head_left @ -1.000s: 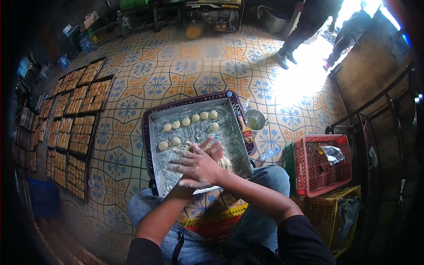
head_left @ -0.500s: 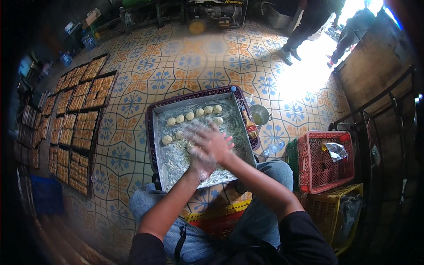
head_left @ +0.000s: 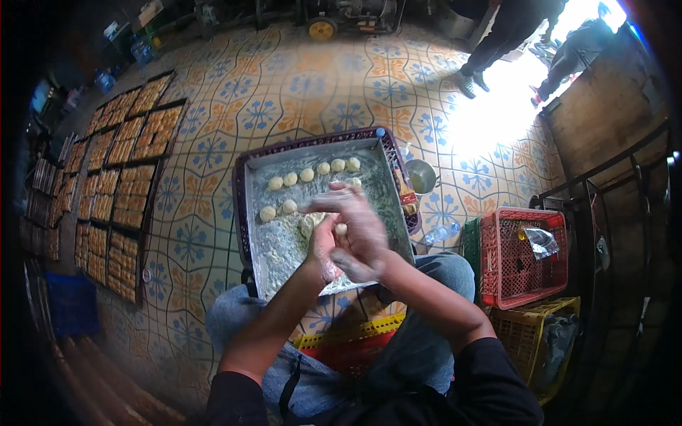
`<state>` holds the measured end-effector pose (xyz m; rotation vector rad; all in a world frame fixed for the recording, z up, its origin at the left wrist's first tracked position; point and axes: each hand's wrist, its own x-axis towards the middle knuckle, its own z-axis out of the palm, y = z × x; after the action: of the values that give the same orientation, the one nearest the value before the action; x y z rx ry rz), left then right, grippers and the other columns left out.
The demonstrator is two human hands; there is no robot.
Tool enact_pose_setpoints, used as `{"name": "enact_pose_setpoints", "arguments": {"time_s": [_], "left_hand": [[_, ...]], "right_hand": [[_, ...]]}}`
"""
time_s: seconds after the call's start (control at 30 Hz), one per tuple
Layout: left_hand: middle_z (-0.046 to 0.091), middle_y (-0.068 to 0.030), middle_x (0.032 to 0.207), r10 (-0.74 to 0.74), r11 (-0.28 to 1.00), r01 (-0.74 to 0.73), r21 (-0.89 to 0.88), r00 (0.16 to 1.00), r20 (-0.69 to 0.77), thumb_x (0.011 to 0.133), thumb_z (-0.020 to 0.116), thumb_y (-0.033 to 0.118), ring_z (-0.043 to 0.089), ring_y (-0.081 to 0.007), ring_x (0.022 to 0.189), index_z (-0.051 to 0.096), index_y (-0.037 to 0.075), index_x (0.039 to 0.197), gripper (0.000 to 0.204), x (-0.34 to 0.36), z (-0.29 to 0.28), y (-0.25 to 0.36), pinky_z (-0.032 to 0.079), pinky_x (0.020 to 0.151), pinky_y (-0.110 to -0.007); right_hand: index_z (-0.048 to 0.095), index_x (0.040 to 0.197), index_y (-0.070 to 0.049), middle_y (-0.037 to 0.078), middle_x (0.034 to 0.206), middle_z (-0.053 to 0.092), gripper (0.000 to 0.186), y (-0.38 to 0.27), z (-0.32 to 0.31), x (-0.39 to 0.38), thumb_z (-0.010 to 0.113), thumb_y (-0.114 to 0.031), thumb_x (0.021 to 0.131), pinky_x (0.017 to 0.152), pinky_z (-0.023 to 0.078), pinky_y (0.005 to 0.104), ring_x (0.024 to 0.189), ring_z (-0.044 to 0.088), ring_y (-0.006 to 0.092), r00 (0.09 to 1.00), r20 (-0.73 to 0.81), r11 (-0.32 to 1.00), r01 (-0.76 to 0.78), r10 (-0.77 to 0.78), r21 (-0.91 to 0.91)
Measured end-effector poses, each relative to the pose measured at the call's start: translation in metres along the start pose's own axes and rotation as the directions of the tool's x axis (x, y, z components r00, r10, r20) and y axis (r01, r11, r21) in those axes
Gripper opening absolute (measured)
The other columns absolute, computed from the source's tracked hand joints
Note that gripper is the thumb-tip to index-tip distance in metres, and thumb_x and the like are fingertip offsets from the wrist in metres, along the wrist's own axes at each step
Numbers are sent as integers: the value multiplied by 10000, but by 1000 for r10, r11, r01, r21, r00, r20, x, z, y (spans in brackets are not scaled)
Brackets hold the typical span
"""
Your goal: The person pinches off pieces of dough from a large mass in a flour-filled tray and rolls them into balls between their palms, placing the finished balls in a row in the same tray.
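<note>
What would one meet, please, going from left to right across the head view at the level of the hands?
Trays of pastries on the floor → floured metal tray → left hand → right hand → plastic bottle → red crate.

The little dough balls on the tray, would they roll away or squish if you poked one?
Probably squish: a dough ball sits between the floured left hand and right hand, so it seems soft enough to shape. The dough balls in rows look round, yet they sit on the tray, likely settled in its flour.
</note>
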<state>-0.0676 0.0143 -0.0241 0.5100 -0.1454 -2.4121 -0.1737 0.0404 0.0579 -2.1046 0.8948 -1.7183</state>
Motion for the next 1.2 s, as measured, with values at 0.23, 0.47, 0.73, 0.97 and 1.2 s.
{"name": "enact_pose_setpoints", "arguments": {"time_s": [0.23, 0.47, 0.73, 0.97, 1.2], "left_hand": [[611, -188, 1364, 44, 993, -25, -117, 985, 167, 1036, 321, 619, 633, -309, 1206, 533, -24, 1403, 770, -12, -6, 30, 482, 1078, -461], [479, -140, 1509, 40, 999, -33, -35, 976, 216, 982, 309, 737, 517, -277, 1352, 359, -10, 1520, 922, -14, 5, 22, 428, 1131, -430], [608, -131, 1352, 135, 990, -139, -3, 964, -231, 1046, 309, 611, 589, -252, 1222, 541, 62, 1390, 688, -20, 6, -4, 420, 1108, -405], [581, -140, 1421, 263, 964, -245, -105, 937, 231, 1026, 316, 632, 559, -285, 1305, 504, 32, 1449, 758, -12, -10, 18, 403, 1136, -476], [185, -133, 1680, 558, 468, -605, 645, 768, 315, 1112, 144, 407, 143, -243, 1559, 187, 3, 1599, 635, -10, 42, 18, 85, 1270, -381]], "right_hand": [[602, 1394, -132, 139, 1290, 631, 549, 31, -19, -32, 665, -307, 878, 1095, 363, 523, 1242, 564, 339, 836, 201, 759, -330, 511, -561], [577, 1437, -199, 91, 1434, 595, 536, 38, 21, -32, 553, -433, 956, 1187, 179, 617, 1427, 449, 329, 948, 172, 807, -122, 267, -578], [671, 1317, -174, 141, 1279, 689, 468, 47, 13, -41, 538, -465, 975, 1165, 292, 580, 1290, 597, 328, 884, 145, 880, -401, 445, -255], [576, 1423, -98, 159, 1432, 589, 548, 42, 14, -30, 505, -445, 1006, 1231, 174, 486, 1462, 421, 298, 972, 156, 825, -57, 174, -562], [75, 1623, -23, 210, 1693, 73, 759, 22, 50, -35, 411, -421, 1072, 1254, 107, 411, 1565, 85, 362, 752, 74, 722, -651, 655, 233]]}}
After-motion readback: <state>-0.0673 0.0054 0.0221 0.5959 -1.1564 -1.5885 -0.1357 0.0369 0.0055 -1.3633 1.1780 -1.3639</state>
